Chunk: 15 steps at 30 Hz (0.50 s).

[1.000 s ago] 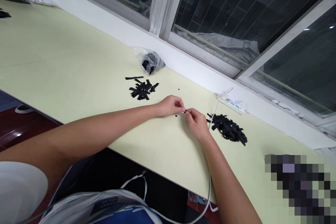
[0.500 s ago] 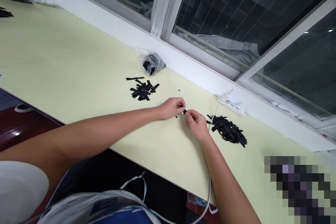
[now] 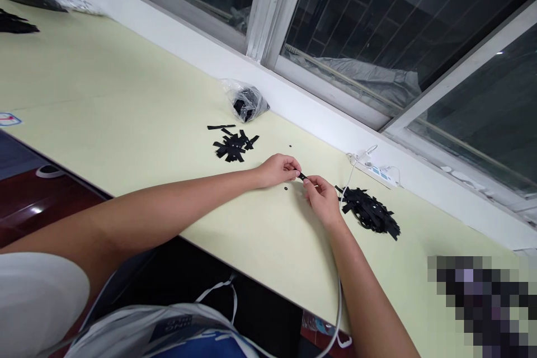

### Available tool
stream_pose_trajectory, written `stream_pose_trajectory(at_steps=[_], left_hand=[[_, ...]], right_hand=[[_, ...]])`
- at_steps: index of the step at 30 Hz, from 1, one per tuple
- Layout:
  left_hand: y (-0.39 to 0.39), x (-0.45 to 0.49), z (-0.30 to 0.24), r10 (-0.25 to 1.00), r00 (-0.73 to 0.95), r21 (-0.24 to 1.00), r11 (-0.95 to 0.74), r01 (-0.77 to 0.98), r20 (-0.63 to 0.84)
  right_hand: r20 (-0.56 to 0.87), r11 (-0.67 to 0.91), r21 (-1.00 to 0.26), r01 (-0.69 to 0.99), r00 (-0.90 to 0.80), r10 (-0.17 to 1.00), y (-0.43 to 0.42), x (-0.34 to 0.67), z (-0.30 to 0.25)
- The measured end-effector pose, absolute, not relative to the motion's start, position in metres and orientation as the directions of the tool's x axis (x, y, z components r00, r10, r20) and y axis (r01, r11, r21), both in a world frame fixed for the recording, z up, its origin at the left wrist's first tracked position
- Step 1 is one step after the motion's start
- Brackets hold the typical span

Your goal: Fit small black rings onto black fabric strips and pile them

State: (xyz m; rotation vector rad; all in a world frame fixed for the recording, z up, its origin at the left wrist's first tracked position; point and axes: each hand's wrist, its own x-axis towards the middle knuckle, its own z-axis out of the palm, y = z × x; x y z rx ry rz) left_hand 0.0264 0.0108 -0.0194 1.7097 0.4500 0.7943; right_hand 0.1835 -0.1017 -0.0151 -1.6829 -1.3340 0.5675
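A short black fabric strip (image 3: 302, 177) is stretched between my two hands above the table. My left hand (image 3: 278, 170) pinches its left end, and my right hand (image 3: 322, 197) pinches the other end. A small light dot shows on the strip. Just below my fingers a small black ring-like piece (image 3: 286, 188) lies on the table, and another small black piece (image 3: 290, 146) lies farther back. To the left is a loose pile of black strips (image 3: 233, 146). A larger heap of black strips (image 3: 371, 211) sits right of my right hand.
A clear plastic bag (image 3: 248, 103) with black pieces inside stands by the wall. A white power strip (image 3: 377, 172) lies at the wall, its white cable (image 3: 340, 291) running past my right forearm over the table edge. More black strips (image 3: 17, 23) lie far left. A blurred patch covers the lower right.
My hands have drawn slightly apart, so more of the black strip shows between them. The whole view has shifted a little.
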Motion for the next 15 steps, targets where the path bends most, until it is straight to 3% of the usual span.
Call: stream_pose_trajectory(at_steps=[9,15], left_hand=[[0.0115,0.026,-0.0175,0.637,0.709,0.944,-0.306,-0.126,0.302],[0.011,0.0247,-0.0155,0.651,0.724,0.969,-0.223,-0.106,0.229]], right_hand=[[0.164,-0.007,-0.874,0.486,0.309,0.937,-0.0997,0.1857,-0.0183],[0.164,0.003,-0.867,0.498,0.281,0.946,-0.0995,0.1837,-0.0178]])
